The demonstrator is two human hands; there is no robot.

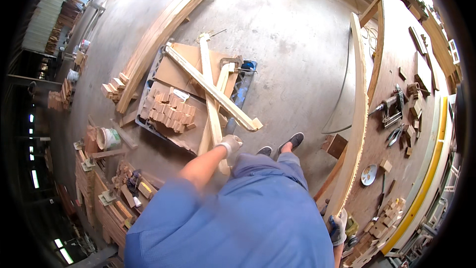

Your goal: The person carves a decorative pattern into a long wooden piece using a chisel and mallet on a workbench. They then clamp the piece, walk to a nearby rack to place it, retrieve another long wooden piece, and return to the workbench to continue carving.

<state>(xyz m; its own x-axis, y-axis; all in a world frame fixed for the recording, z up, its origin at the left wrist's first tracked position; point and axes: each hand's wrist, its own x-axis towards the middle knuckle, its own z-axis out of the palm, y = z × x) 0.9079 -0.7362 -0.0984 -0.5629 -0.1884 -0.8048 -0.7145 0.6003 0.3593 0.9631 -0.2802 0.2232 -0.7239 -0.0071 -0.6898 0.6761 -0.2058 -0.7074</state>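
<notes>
My left hand (231, 144), in a pale glove, is closed beside the near ends of several crossed wooden beams (210, 89). Its fingers are curled, and whatever they may hold is hidden. A grey-blue rounded thing (230, 126) shows just beyond it; whether the two touch I cannot tell. At the lower right, my right hand (338, 229), also gloved, grips the near end of a long wooden board (358, 114). That board stretches away from me along the left edge of a brown workbench (396, 74). A metal clamp (231, 62) sits at one beam's far end.
Stacked small wood blocks (171, 111) lie on a cardboard-covered blue pallet (243, 87). Long planks (166, 30) lie beyond it on the left. A white bucket (108, 139) stands nearer. The workbench bears a drill (389, 105), pliers (395, 135) and a white dish (369, 174).
</notes>
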